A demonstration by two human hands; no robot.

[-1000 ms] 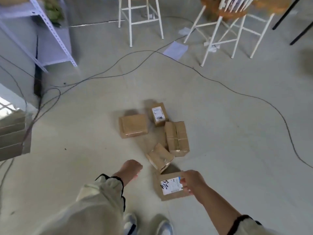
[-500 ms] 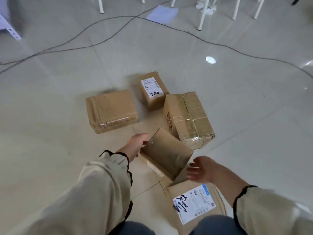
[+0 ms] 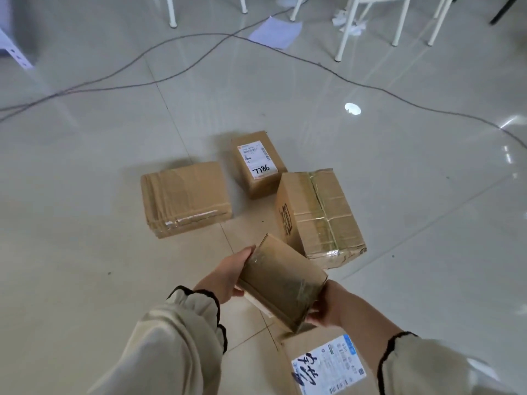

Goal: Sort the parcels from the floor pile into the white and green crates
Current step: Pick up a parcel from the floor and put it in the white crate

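I've got a small brown parcel (image 3: 281,280) up off the floor (image 3: 85,195), held between both hands. Left hand (image 3: 225,276) is curled on its left end, thumb along the top edge; right hand (image 3: 325,309) is cupped under the near right corner, fingers wrapped on it. The box is tilted, plain kraft cardboard, glossy clear tape across the top face, a pale strip showing on the underside edge; I can't see a label on it from here.

Four more parcels lie on the floor. Flat wide box (image 3: 185,198) to the left, taped along its front edge, blank top. Small upright-ish box (image 3: 258,163) beyond it with a white label, handwritten "7786" on it. Long box (image 3: 319,215) on the right, taped crosswise, near corner crumpled, dark print on its left side face; it lies just behind the held parcel. Nearest box (image 3: 322,366) is right under my hands, white label with a blue corner and black marker scrawl.

Cream sleeves with dark cuffs. Cables (image 3: 171,69), a sheet of paper (image 3: 275,31) and white chair legs (image 3: 345,32) farther back.
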